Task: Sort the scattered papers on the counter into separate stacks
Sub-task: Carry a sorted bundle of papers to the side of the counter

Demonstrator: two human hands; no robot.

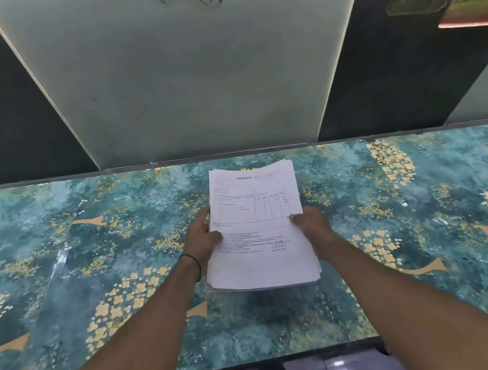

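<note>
A single thick bundle of papers (pixel 259 230) is held over the middle of the surface (pixel 60 275), nearer its far edge than its near one. The bundle is gripped at its left edge by the left hand (pixel 202 240), thumb laid on the top sheet and fingers tucked beneath, and at its right edge by the right hand (pixel 311 222) in the same way. Whether the far end of the bundle rests on the surface or is lifted clear cannot be told. A printed form with a ruled table is seen on the top sheet.

No loose sheets are seen anywhere else on the patterned surface, so the gathering appears to be complete. No separate stacks are laid out either; the sorting itself is judged not yet begun. What is left is for the bundle to be divided and the sheets dealt into distinct piles.
</note>
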